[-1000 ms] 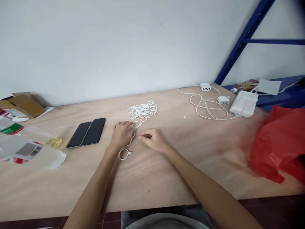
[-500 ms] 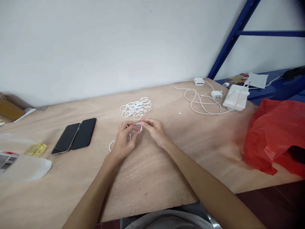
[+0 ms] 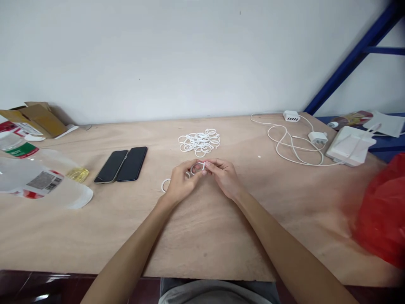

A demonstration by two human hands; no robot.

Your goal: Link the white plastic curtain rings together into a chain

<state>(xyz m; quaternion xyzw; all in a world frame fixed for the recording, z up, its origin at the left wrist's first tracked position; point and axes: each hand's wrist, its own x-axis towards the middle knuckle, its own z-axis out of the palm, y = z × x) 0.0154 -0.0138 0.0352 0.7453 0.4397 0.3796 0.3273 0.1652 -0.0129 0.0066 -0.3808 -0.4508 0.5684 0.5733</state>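
My left hand (image 3: 182, 183) and my right hand (image 3: 224, 175) meet fingertip to fingertip over the wooden table (image 3: 202, 228). Both pinch one small white plastic ring (image 3: 198, 166) between them. Another white ring (image 3: 164, 185) lies on the table just left of my left hand, partly hidden by it. A heap of several white rings (image 3: 199, 142) sits a little beyond my hands, toward the wall.
Two black phones (image 3: 122, 164) lie side by side to the left. A clear plastic bottle (image 3: 41, 183) lies at the far left, with a cardboard box (image 3: 33, 118) behind it. White chargers and cable (image 3: 295, 143) and a white adapter (image 3: 349, 145) sit back right. A red plastic bag (image 3: 384, 211) is at the right edge.
My left hand picked up a ring from the table and my right hand came over to pinch it too. The hands have stayed together since; the view shifted left.
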